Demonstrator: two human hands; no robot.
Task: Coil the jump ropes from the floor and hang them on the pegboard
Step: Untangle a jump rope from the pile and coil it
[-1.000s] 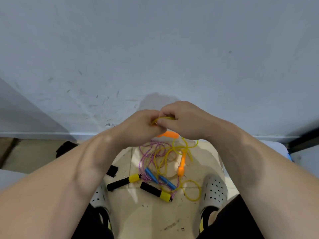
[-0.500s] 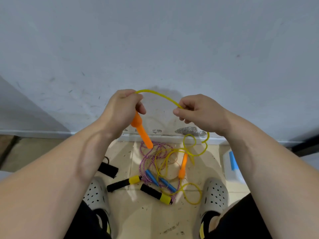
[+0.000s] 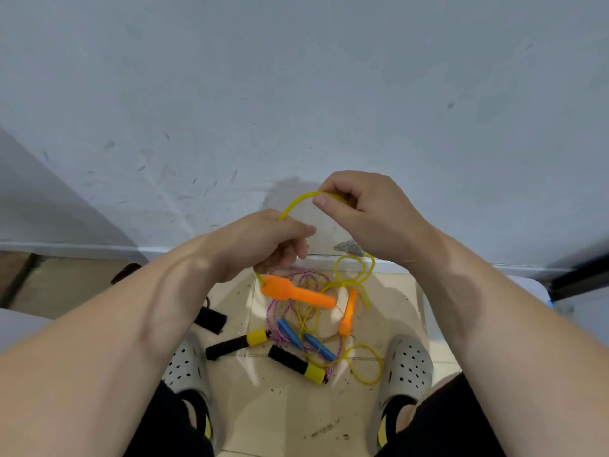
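The left grip (image 3: 263,244) curls round the yellow rope (image 3: 296,202), orange handle (image 3: 296,293) dangling just below; the right grip (image 3: 365,209) pinches it beside. Best feed equal loops across (slack tangles underneath).

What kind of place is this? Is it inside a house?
Probably an indoor corner, perhaps a storeroom or hallway; I can't be sure. A scuffed white wall meets a dusty tiled floor, with jump ropes tangled on it.

six rope handles (image 3: 296,295), two grey clogs (image 3: 410,367)
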